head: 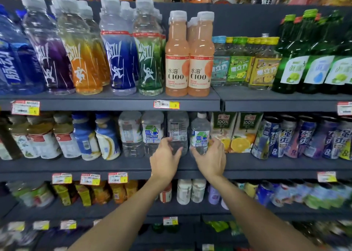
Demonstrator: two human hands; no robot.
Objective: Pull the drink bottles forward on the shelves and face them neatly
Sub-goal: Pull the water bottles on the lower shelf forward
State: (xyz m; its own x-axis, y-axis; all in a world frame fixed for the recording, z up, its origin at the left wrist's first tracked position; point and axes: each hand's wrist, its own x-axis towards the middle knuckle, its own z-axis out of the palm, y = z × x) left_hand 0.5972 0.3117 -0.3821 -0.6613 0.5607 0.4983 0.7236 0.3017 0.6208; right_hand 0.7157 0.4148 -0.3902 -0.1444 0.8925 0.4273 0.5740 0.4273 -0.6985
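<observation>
On the middle shelf [133, 167] stand several clear water bottles. My left hand [165, 158] grips the lower part of one clear bottle [177, 128], whose label is turned away. My right hand [210, 158] is wrapped around the base of the neighbouring clear bottle [200, 130], which has a white cap and a blue-green label facing out. Two more clear bottles [142, 134] stand just left of my left hand, set back from the shelf's front edge.
Juice cartons [236, 132] stand right of my right hand, then blue cans [297, 136]. White and blue bottles [95, 136] fill the left of this shelf. Sports drinks and peach C100 bottles [188, 60] line the shelf above. Price tags [166, 104] hang on shelf edges.
</observation>
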